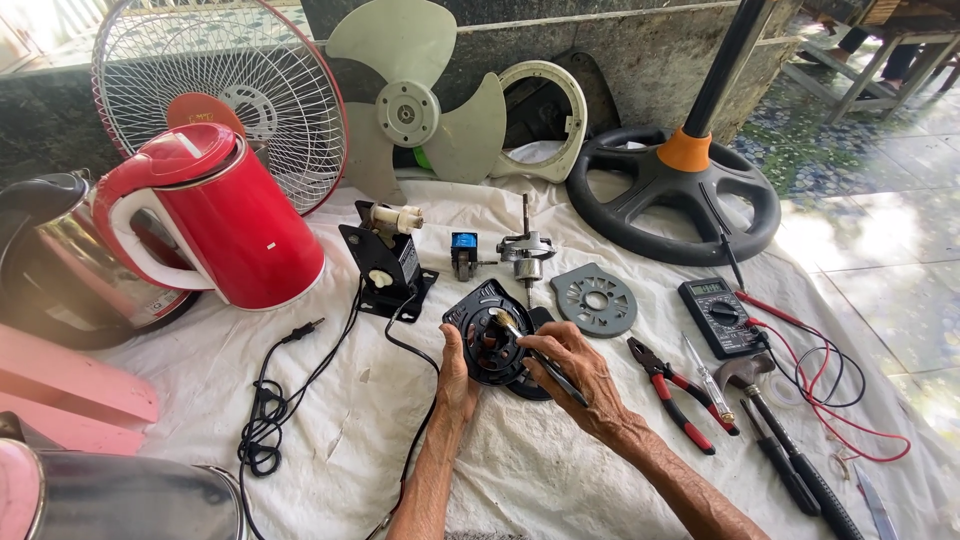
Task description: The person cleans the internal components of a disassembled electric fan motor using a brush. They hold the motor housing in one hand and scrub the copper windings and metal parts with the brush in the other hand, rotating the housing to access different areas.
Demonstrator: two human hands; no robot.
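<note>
Nearest to us, our left hand (458, 372) curls around the rim of a round black motor housing (487, 345) lying on the white cloth (520, 470), steadying it, while our right hand (572, 370) grips a slim metal-tipped tool (535, 352) like a pen, its tip pressed into the middle of the housing. So we judge the fan well into being taken apart, with the work now inside this housing; whether the part there is coming loose or going in, we cannot tell. Just right of our hands lie red-handled pliers (672, 390), a small screwdriver (708, 378), a hammer (770, 400) and a multimeter (720, 315) with its red and black leads. Beyond the housing sit a grey perforated disc (594, 299), a shafted motor core (526, 250), a small blue part (463, 252) and a black switch block (385, 265) with its cord. Farther off, the fan blade (415, 105), wire guard (215, 90) and stand base (672, 195) lie separate, beside a red kettle (215, 215).
</note>
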